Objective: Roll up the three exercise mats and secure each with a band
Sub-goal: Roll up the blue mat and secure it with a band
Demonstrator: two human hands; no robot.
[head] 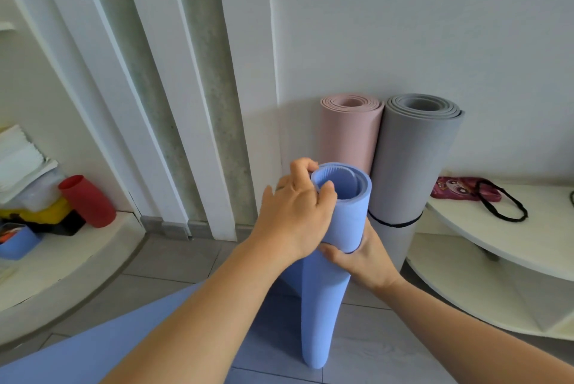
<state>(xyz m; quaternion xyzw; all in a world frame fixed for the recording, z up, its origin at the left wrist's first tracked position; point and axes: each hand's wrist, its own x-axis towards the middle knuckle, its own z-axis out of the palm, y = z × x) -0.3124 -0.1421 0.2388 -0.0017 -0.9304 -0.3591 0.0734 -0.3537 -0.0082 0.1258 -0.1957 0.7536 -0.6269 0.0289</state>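
Note:
A blue mat (326,290) stands upright on the floor, rolled at its top end, with its loose tail spreading over the floor to the lower left. My left hand (298,216) grips the top rim of the roll, thumb inside the opening. My right hand (360,256) clasps the roll lower down from the right, at a thin dark band (351,252) that shows just above its fingers. Behind stand a rolled pink mat (351,135) and a rolled grey mat (413,160) against the wall; a black band (394,224) circles the grey one.
A low white shelf (497,243) at the right carries a loose black band (503,203) and a pink pouch (456,188). At the left, another curved shelf (77,259) bears a red roll (88,202), a blue box and clutter. Grey tiled floor lies below.

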